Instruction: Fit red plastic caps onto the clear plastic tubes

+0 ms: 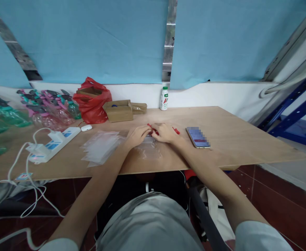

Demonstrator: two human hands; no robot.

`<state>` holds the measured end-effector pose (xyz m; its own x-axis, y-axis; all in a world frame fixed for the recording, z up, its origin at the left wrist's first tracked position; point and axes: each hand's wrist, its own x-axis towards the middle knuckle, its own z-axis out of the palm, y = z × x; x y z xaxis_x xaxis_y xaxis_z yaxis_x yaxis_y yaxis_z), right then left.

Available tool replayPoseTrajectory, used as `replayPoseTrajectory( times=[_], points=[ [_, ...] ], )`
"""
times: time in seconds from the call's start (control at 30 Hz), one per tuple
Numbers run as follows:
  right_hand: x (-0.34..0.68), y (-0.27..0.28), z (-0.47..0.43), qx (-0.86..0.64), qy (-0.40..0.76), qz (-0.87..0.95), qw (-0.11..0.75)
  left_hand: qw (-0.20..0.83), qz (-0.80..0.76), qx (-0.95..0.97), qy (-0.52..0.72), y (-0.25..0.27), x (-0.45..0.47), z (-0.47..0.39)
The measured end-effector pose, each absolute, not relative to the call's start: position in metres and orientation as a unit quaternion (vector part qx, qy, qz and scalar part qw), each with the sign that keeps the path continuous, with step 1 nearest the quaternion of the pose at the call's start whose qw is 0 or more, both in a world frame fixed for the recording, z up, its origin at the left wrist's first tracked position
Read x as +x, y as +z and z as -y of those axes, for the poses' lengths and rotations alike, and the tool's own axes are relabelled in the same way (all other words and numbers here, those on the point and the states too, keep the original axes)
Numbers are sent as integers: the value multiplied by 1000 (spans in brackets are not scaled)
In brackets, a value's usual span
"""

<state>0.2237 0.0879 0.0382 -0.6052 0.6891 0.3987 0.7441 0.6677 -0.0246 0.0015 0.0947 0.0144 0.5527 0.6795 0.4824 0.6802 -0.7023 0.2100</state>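
My left hand [139, 135] and my right hand [162, 132] meet over the middle of the table, fingers bent and closed together. Small red pieces [155, 132] show between and under the fingertips; their kind is too small to make out. Both hands pinch at these pieces, though the fingers partly hide them. Just below the hands lies a row of thin clear sticks or tubes [150, 152]. To the left is a spread stack of clear plastic bags [100, 146]. Another small red piece [176, 130] lies right of my right hand.
A phone [198, 137] lies to the right. At the back stand a white bottle [164, 99], an open cardboard box [120, 112] and a red plastic bag [92, 108]. Leftward are a power strip [55, 144] with cables, a white earphone case [86, 128] and several spray bottles [48, 116].
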Motion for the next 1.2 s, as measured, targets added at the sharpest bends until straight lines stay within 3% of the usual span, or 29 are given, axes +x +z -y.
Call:
replayPoseTrajectory(
  times=[0.23, 0.67, 0.9, 1.2],
  points=[
    [235, 39, -92, -401, -44, 889, 217, -6, 415, -856, -307, 18, 2, -90],
    [228, 41, -86, -445, -59, 876, 179, 10, 440, -867, -231, 11, 5, -93],
    [218, 38, -85, -455, -87, 875, 141, 54, 443, -867, -220, 10, 5, -96],
    [211, 36, -85, -455, -113, 874, 128, 36, 432, -872, -229, 14, 10, -93]
  ],
)
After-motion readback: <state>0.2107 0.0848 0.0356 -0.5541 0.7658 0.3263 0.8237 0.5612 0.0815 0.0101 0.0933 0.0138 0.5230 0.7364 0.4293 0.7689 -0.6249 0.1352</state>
